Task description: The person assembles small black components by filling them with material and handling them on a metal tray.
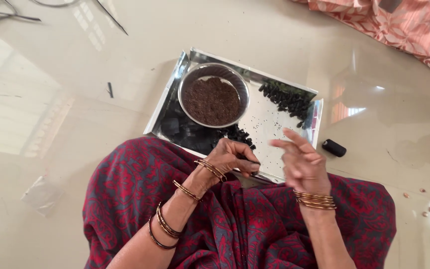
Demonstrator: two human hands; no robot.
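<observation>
A glossy beige tiled floor [100, 124] fills the view, with a fold of pink patterned cloth [399, 25] at the upper right corner and thin dark wires [6, 15] at the upper left. The person sits on the floor, lap covered in dark red and grey patterned fabric [255, 224]. Just beyond the lap lies a rectangular shiny steel tray [269, 119] on the floor. In its left half stands a round steel bowl [214, 101] filled with fine brown grains. Piles of small black pieces [287, 99] lie in the tray's far right corner and along its near edge beside the bowl.

The left hand [232, 158], bangles at the wrist, is curled at the tray's near edge, fingertips pinched together on something small and dark. The right hand [302, 162] hovers over the tray's near right corner, fingers loosely spread, holding nothing visible.

A small black cylinder [334, 148] lies on the floor just right of the tray.
</observation>
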